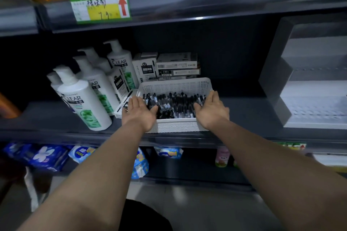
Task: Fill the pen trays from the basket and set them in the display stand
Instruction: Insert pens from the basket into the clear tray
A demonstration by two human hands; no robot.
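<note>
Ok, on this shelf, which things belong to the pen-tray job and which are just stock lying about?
Job: white basket; pens inside it; white display stand to the right; left hand and right hand at the basket's sides.

Lying about: shampoo bottles; stacked boxes behind the basket; price tag; packets on the lower shelf.

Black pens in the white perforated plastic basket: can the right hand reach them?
Probably yes: the right hand lies open at the right rim of the white perforated plastic basket, and the black pens lie uncovered beside it.
</note>
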